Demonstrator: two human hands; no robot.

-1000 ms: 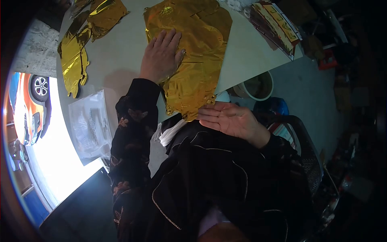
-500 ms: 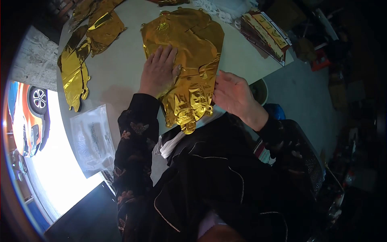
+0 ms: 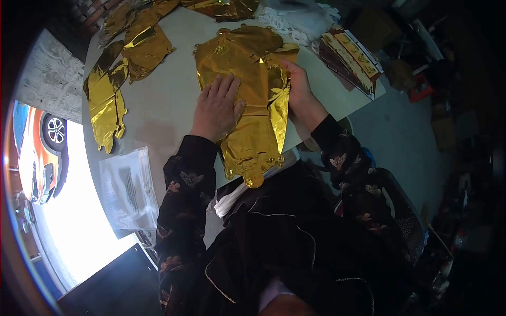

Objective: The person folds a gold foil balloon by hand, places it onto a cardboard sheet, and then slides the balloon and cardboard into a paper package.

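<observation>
A large gold foil sheet [image 3: 250,89] with small tabs round its edge lies on the pale table [image 3: 163,105], its narrow end near my body. Spread flat on its left side is my left hand [image 3: 217,105], fingers pointing away from me. My right hand [image 3: 300,92] grips the sheet's right edge, where the foil is folded up and creased; its thumb and fingers are closed on it, partly hidden behind the foil.
More gold foil pieces [image 3: 108,102] lie at the left and far edge. A clear plastic bag [image 3: 129,189] rests at the near left. White stringy material [image 3: 298,23] and a printed packet [image 3: 350,63] are at the far right.
My right hand has moved up and away from me along the sheet's right edge and closed on it. That edge is now lifted and folded. My left hand stays flat on the foil.
</observation>
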